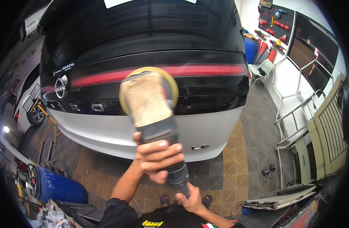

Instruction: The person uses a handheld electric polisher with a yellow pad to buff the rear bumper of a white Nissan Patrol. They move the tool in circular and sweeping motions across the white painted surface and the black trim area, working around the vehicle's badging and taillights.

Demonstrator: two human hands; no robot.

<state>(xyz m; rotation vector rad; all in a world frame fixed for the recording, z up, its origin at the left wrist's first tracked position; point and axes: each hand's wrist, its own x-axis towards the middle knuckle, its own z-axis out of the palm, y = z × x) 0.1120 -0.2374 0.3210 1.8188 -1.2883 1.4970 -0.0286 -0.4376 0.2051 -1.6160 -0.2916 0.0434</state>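
Observation:
A black power polisher (163,131) with a tan cloth-like wrap over its head is raised in front of me. Its round yellow pad (123,93) overlaps the rear of a car, on the glossy black panel (212,97) with a red light strip (205,70); whether the pad touches the panel I cannot tell. My left hand (159,157) is wrapped round the middle of the tool's body. Lower down, my right hand (192,199) grips the tail end of the handle. Some blur lies over the polisher's head.
A blue drum (58,184) lies at the lower left, and a white car (28,102) stands beyond it. To the right are a metal frame (279,117), a white chair (262,70) and stacked panels (281,199). Patterned tiles (233,167) cover the floor.

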